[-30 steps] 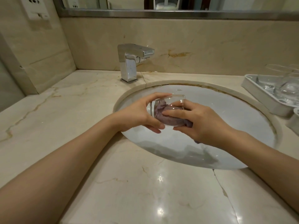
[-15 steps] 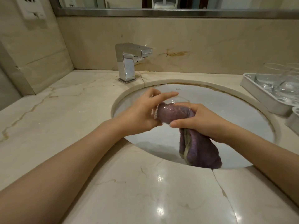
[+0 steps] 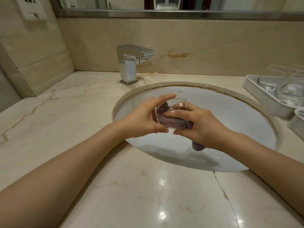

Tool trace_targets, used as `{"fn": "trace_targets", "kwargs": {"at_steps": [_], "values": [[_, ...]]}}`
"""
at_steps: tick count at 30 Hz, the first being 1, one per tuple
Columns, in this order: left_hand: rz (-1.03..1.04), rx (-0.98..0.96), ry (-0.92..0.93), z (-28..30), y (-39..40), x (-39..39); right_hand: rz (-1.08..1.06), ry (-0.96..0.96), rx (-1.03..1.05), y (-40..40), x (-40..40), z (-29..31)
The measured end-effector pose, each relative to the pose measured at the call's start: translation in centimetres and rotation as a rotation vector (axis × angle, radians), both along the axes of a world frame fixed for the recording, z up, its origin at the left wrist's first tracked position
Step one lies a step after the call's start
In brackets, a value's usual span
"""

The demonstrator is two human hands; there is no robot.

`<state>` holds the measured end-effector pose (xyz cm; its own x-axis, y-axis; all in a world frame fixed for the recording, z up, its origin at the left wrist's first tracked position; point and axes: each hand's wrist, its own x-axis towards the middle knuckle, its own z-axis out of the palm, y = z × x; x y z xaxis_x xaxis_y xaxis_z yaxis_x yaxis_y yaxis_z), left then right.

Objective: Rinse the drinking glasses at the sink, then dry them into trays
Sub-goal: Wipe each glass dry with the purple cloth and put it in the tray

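Count so far: two hands, left hand (image 3: 144, 118) and right hand (image 3: 201, 127), one drinking glass (image 3: 171, 112), one purple cloth (image 3: 174, 121), one faucet (image 3: 131, 63), one sink (image 3: 230, 122), two white trays (image 3: 263, 96) (image 3: 297, 123).

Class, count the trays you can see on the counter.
2: one white tray holding glasses at the right, and a second tray nearer, cut off by the frame edge; more may be hidden.

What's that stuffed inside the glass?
A purple cloth fills the glass, pushed in by the right hand; the left hand grips the glass. The fingertips inside and the glass bottom are covered.
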<state>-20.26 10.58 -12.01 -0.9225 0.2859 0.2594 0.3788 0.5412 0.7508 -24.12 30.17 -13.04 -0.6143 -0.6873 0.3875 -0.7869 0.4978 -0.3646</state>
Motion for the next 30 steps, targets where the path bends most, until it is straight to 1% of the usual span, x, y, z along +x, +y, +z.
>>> {"fn": "trace_targets", "kwargs": {"at_steps": [1, 4, 5, 6, 8, 9, 10, 11, 13, 14, 15, 16, 17, 20, 22, 23, 24, 27, 28, 30], "values": [[0.011, -0.090, 0.076, -0.1, -0.1, 0.0, -0.003, -0.146, -0.055, -0.2, 0.1, 0.1], [0.006, -0.407, 0.338, -0.6, -0.6, -0.2, 0.055, -0.780, -0.287, -0.3, 0.4, 1.0], [0.004, -0.462, 0.397, -0.6, -0.7, -0.2, 0.077, -0.884, -0.311, -0.3, 0.2, 1.1], [0.005, -0.464, 0.414, -0.5, -0.8, -0.2, 0.080, -0.915, -0.328, -0.2, 0.1, 1.1], [0.013, -0.366, 0.356, 0.0, -0.8, -0.2, 0.110, -0.882, -0.375, -0.4, 0.5, 1.3], [0.005, -0.299, 0.284, 0.3, -0.9, -0.2, 0.120, -0.806, -0.392, -0.6, 0.8, 1.3], [-0.015, -0.230, 0.190, 0.6, -1.1, -0.2, 0.102, -0.659, -0.370, -0.6, 1.1, 1.0], [-0.042, -0.161, 0.086, 0.7, -1.2, -0.3, 0.078, -0.445, -0.296, -0.7, 1.2, 0.6], [-0.086, -0.047, -0.080, 0.6, -1.4, -0.1, 0.090, -0.011, -0.051, -0.5, 0.9, -0.2], [-0.097, -0.015, -0.131, 0.6, -1.4, 0.1, 0.113, 0.168, 0.057, -0.3, 0.6, -0.5], [-0.106, 0.005, -0.162, 0.6, -1.4, 0.2, 0.134, 0.303, 0.142, -0.1, 0.1, -0.7], [-0.115, 0.017, -0.173, 0.5, -1.3, 0.3, 0.144, 0.380, 0.189, 0.0, -0.2, -0.8], [-0.120, 0.020, -0.165, 0.5, -1.1, 0.3, 0.143, 0.406, 0.206, 0.1, -0.3, -0.8], [-0.090, 0.005, -0.085, 0.2, -0.7, 0.0, 0.134, 0.353, 0.148, 0.0, -0.4, -0.5], [-0.060, -0.008, -0.032, -0.1, -0.5, -0.1, 0.100, 0.267, 0.113, 0.0, -0.3, -0.3], [-0.051, -0.037, -0.003, -0.3, -0.4, -0.1, 0.084, 0.180, 0.090, -0.2, -0.1, 0.0], [-0.045, -0.091, 0.033, -0.4, -0.3, 0.0, 0.066, 0.040, 0.062, -0.3, 0.1, 0.3], [-0.021, -0.345, 0.188, -0.8, 0.0, 0.1, 0.105, -0.524, -0.114, -0.2, 0.3, 0.9], [-0.010, -0.391, 0.231, -1.0, 0.0, 0.0, 0.111, -0.616, -0.161, -0.2, 0.2, 0.8], [0.007, -0.375, 0.282, -0.8, -0.2, -0.1, 0.100, -0.622, -0.237, -0.4, 0.4, 1.0]]}}
